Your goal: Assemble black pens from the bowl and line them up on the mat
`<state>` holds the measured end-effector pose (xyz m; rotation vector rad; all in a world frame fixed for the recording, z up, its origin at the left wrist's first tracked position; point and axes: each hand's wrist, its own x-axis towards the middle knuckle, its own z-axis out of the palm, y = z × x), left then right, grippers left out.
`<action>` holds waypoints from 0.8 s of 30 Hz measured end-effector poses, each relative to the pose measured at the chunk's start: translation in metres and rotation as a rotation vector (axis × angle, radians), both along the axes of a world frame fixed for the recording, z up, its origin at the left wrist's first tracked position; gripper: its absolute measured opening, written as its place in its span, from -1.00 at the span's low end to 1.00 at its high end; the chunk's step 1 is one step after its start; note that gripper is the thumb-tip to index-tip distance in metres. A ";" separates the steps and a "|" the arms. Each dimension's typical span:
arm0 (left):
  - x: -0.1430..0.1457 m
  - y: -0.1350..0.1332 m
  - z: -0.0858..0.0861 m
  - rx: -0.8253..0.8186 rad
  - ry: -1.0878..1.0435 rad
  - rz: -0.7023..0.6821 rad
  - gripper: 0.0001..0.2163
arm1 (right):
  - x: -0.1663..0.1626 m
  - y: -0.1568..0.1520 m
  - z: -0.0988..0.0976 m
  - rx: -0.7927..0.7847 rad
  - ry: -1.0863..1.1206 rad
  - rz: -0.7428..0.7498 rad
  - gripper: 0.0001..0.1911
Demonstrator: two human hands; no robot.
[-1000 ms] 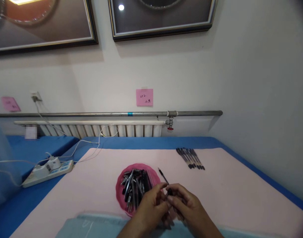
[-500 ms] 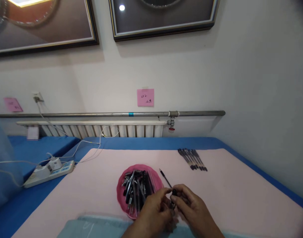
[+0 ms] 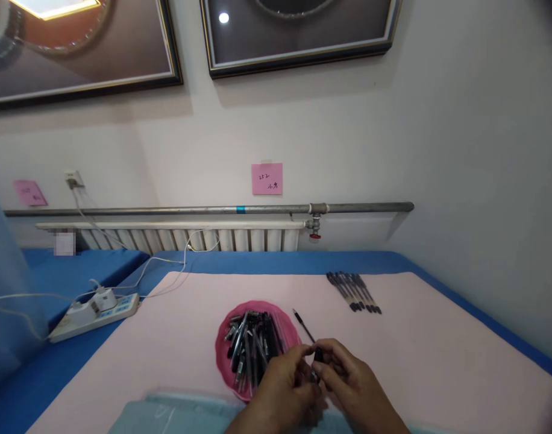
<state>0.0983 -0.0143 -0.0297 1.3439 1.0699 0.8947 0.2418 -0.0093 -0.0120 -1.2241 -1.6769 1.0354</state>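
My left hand (image 3: 285,386) and my right hand (image 3: 348,380) meet low in front of me, fingers pinched around a small black pen part (image 3: 318,355). Its lower portion is hidden by the fingers, so I cannot tell whether it is a cap or a grip. Just beyond my fingertips a thin black pen refill (image 3: 304,326) points up and to the left; its near end disappears behind my hands. Left of them is a pink scalloped bowl (image 3: 220,355) full of loose pen parts (image 3: 251,346), partly covered by my left hand.
Several pens (image 3: 354,292) lie side by side at the back right of the pink sheet (image 3: 167,337). A white power strip (image 3: 117,307) with plugs and cords rests on the left. Light blue plastic (image 3: 176,416) lies along the near edge. A radiator (image 3: 240,239) runs behind the table.
The whole view has shifted slightly. Both hands keep nearly the same pose around the black pen part, and the bowl and the row of pens stay put.
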 end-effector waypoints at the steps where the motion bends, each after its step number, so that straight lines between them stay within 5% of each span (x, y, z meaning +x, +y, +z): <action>1: 0.000 0.000 0.001 0.017 0.027 0.006 -0.54 | 0.000 0.000 0.000 0.002 -0.002 0.002 -0.83; 24: 0.000 -0.002 0.007 0.064 0.093 -0.004 -0.56 | 0.002 -0.002 -0.001 0.081 -0.097 0.027 -0.82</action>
